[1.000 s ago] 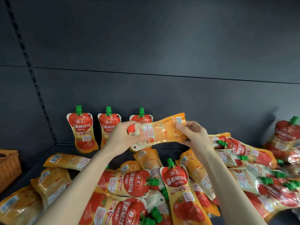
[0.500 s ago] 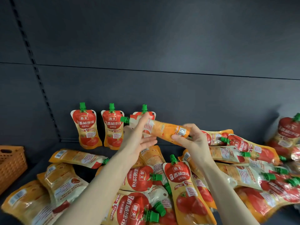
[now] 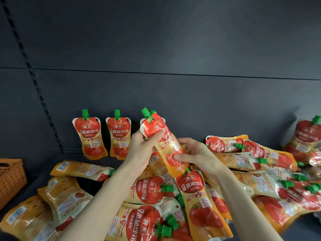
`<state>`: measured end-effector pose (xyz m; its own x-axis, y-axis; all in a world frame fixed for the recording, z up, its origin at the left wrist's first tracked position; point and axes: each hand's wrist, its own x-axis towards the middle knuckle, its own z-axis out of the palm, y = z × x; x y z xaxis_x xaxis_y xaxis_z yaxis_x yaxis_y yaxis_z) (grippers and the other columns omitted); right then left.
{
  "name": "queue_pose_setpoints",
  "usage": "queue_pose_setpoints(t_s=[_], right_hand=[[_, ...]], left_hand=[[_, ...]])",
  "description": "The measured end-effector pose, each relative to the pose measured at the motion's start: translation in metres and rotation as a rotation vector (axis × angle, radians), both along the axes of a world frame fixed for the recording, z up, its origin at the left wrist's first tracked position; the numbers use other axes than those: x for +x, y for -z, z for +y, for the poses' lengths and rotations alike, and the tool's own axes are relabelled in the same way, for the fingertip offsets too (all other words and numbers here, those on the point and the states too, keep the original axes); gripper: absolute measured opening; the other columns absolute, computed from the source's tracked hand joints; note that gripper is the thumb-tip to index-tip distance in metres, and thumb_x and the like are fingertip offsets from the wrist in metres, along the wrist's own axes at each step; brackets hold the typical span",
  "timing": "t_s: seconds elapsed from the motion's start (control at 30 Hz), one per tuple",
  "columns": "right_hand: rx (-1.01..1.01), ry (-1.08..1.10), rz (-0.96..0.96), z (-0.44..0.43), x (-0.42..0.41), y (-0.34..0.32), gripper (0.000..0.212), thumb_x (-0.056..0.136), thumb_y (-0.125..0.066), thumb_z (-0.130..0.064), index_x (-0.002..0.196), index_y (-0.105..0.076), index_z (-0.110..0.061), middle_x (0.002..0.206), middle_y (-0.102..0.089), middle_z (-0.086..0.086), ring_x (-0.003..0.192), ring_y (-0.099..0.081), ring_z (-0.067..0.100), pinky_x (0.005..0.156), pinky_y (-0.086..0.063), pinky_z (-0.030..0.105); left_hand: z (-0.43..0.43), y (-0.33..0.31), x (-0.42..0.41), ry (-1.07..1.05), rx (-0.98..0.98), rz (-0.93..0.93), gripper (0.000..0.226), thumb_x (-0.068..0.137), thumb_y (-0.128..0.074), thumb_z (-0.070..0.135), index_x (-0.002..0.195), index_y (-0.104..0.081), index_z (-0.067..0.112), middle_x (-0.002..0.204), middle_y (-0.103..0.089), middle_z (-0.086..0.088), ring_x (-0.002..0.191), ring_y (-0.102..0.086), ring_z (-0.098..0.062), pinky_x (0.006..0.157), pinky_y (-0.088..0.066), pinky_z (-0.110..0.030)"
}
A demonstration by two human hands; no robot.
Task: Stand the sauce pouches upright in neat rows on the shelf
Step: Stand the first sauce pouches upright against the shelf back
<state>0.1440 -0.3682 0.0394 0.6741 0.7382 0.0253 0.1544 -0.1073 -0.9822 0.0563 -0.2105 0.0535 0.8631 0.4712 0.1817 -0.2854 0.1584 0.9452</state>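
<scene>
Both hands hold one red-and-orange sauce pouch [image 3: 163, 141] with a green cap, tilted with the cap up and to the left and its front facing me. My left hand [image 3: 142, 150] grips its upper part; my right hand [image 3: 196, 155] pinches its lower part. Two pouches stand upright against the back wall, one [image 3: 89, 134] at the left and one [image 3: 119, 134] beside it. A third upright pouch is mostly hidden behind the held one. Several pouches [image 3: 152, 192] lie flat in a pile on the shelf below my arms.
An orange woven basket [image 3: 10, 178] sits at the left edge of the shelf. More pouches lie heaped at the right [image 3: 271, 171], and one leans upright at the far right [image 3: 307, 136]. The dark back panel [image 3: 173, 93] rises behind everything.
The held pouch has turned from lying sideways with its back to me to nearly upright, front facing me, cap up. My left hand has closed on its upper part.
</scene>
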Motion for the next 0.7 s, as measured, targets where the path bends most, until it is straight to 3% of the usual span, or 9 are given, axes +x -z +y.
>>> queue_pose_setpoints(t_s=[0.1,0.2,0.3,0.4,0.57,0.7], right_hand=[[0.080,0.005,0.028,0.004,0.002,0.002,0.035,0.073,-0.074,-0.019,0.103,-0.060,-0.007,0.102,-0.071,0.011,0.090,-0.070,0.027,0.079,-0.057,0.037],[0.140,0.008,-0.005,0.007,0.007,0.005,0.024,0.081,-0.067,-0.011,0.103,-0.060,-0.004,0.101,-0.071,0.013,0.092,-0.069,0.028,0.080,-0.058,0.036],[0.128,0.089,-0.126,0.004,0.017,0.008,0.020,0.083,-0.064,-0.005,0.103,-0.061,-0.003,0.098,-0.072,0.010,0.088,-0.071,0.022,0.073,-0.058,0.028],[0.136,0.224,-0.199,0.000,0.034,0.014,0.016,0.084,-0.064,-0.001,0.098,-0.060,-0.005,0.095,-0.072,0.005,0.084,-0.071,0.014,0.070,-0.056,0.022],[0.071,0.352,-0.260,0.013,0.066,0.024,0.024,0.084,-0.066,-0.004,0.107,-0.057,-0.003,0.104,-0.070,0.008,0.096,-0.067,0.018,0.082,-0.056,0.029],[-0.044,0.333,-0.228,0.025,0.082,0.034,0.023,0.083,-0.067,-0.004,0.104,-0.058,-0.004,0.104,-0.069,0.009,0.091,-0.067,0.018,0.085,-0.055,0.033]], left_hand=[[0.003,0.003,0.007,0.040,-0.002,-0.010,0.023,0.082,-0.066,0.009,0.105,-0.063,0.012,0.104,-0.070,-0.009,0.097,-0.068,-0.021,0.083,-0.056,-0.038],[0.001,0.008,0.016,0.060,0.206,0.040,0.026,0.082,-0.068,0.016,0.106,-0.061,0.025,0.101,-0.071,0.002,0.095,-0.067,-0.009,0.076,-0.055,-0.022],[0.013,0.020,0.025,-0.124,0.401,0.039,0.032,0.082,-0.070,0.024,0.109,-0.055,0.029,0.105,-0.064,0.013,0.095,-0.061,0.005,0.070,-0.048,-0.008],[0.035,0.043,0.033,-0.408,0.495,0.123,0.052,0.078,-0.073,0.031,0.121,-0.046,0.022,0.120,-0.053,0.004,0.105,-0.053,-0.004,0.075,-0.043,-0.011],[0.049,0.068,0.051,-0.437,0.637,0.301,0.081,0.073,-0.078,0.026,0.137,-0.031,0.010,0.138,-0.042,-0.008,0.126,-0.044,-0.020,0.098,-0.038,-0.030],[0.053,0.070,0.064,-0.393,0.593,0.329,0.073,0.074,-0.077,0.022,0.131,-0.035,0.006,0.127,-0.055,-0.010,0.117,-0.055,-0.024,0.086,-0.042,-0.025]])
